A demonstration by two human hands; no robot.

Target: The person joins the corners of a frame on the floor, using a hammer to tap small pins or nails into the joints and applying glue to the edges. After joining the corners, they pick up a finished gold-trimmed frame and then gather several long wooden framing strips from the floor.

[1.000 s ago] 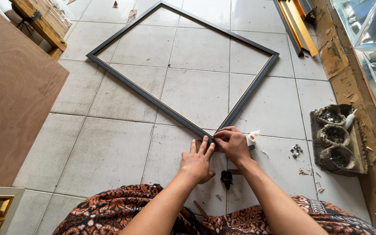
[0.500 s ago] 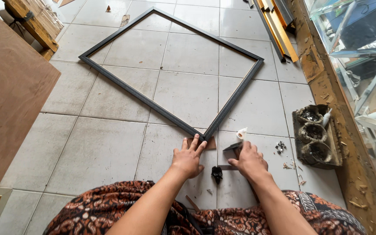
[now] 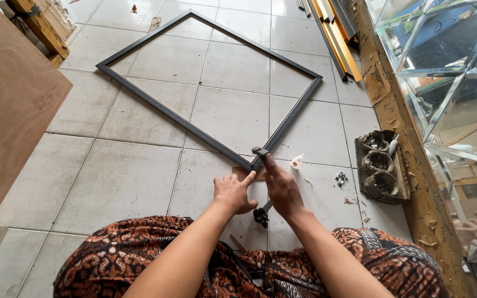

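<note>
I am now holding a small dark tool in my right hand, fingers closed around it, its head at the near corner of the black frame lying flat on the tiled floor; a moment ago that hand was down by the floor beside the corner. My left hand is still pressing flat, fingers together, just beside that corner, so I judge the joint is being worked.
</note>
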